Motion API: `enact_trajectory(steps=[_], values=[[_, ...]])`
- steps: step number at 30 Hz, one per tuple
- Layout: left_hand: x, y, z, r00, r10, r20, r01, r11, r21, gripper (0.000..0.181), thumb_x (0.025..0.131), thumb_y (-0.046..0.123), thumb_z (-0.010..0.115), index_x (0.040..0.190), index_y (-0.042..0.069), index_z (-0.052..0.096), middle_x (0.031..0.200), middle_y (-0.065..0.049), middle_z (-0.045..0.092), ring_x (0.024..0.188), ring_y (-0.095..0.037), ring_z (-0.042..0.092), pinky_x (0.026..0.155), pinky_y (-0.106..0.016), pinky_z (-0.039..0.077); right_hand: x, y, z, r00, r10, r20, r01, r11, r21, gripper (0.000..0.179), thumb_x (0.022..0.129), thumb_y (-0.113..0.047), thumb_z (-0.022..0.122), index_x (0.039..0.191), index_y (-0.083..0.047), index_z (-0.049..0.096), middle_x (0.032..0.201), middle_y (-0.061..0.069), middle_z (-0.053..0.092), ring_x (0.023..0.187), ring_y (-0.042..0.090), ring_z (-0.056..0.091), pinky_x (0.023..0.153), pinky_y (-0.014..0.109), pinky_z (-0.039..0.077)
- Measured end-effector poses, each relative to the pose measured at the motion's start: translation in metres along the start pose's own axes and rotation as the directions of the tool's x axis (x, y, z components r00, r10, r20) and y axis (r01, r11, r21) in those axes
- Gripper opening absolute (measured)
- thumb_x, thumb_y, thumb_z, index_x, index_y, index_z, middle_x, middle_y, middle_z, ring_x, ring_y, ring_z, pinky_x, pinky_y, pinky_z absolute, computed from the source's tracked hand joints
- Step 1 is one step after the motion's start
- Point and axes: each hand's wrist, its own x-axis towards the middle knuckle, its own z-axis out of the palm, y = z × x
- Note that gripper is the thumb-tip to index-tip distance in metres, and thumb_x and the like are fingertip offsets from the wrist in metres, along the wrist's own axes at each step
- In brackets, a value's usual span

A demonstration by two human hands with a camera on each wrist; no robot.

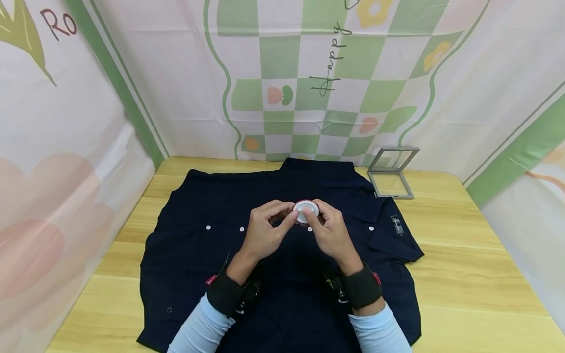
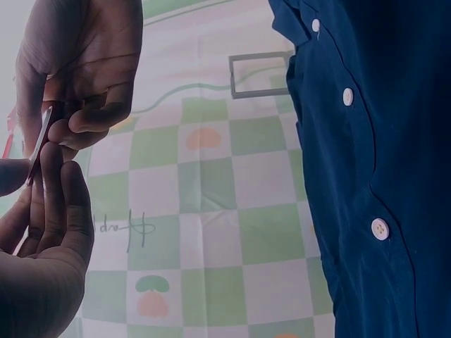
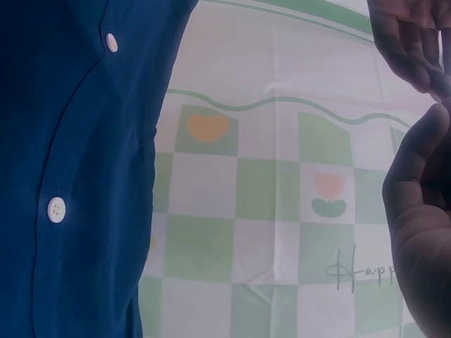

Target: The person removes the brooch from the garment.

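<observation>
**White disc (image 1: 302, 205) held above shirt (image 1: 282, 284)**

Left hand (image 1: 267, 231): thumb and fingers pinch the disc at its left edge. Right hand (image 1: 329, 231): fingers behind the disc, thumb laid over its white face; it grips from the right. The two hands are near each other, with the disc between them.

Disc: round, face turned toward the head camera, red visible along the far edge. In the left wrist view it shows nearly edge-on, between the fingers of both hands. In the right wrist view it cannot be made out.

Shirt: dark blue, spread across the table (image 1: 481, 250), collar toward the backdrop (image 1: 309, 142). A row of white buttons (image 1: 242, 229) runs across it, one seen just beneath the disc. A patch (image 1: 397, 225) is on the right-hand short sleeve.

Frame (image 1: 388, 171): grey, hinged, standing open at the back of the table, just beside the collar end of the shirt.

Person: light blue sleeves (image 1: 200, 323); a black band (image 1: 363, 287) on each wrist. Backdrop: green and white checks, lettering above.
</observation>
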Motion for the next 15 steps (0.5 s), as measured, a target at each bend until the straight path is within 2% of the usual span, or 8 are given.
enact_trajectory(steps=[5, 15], values=[[0.0002, -0.0001, 0.0, 1.0, 0.003, -0.001, -0.003, 1.0, 0.0, 0.013, 0.091, -0.001, 0.065, 0.102, -0.007, 0.071, 0.09, -0.016, 0.068, 0.077, -0.015, 0.066, 0.063, -0.026, 0.057, 0.0004, 0.0004, 0.0001, 1.0, 0.003, 0.006, -0.003, 1.0, 0.004, 0.013, 0.099, 0.002, 0.051, 0.1, 0.004, 0.064, 0.085, 0.014, 0.063, 0.071, 0.003, 0.057, 0.057, 0.026, 0.051], [-0.0006, -0.0004, -0.0003, 1.0, -0.006, 0.001, 0.006, 1.0, -0.001, 0.012, 0.091, 0.0, 0.065, 0.1, -0.006, 0.071, 0.091, -0.016, 0.068, 0.077, -0.013, 0.065, 0.063, -0.026, 0.057, -0.001, 0.0017, -0.0014, 0.998, 0.006, 0.057, -0.006, 1.0, 0.001, 0.013, 0.1, 0.001, 0.048, 0.102, 0.003, 0.062, 0.088, 0.012, 0.059, 0.07, 0.013, 0.055, 0.061, 0.02, 0.049]])
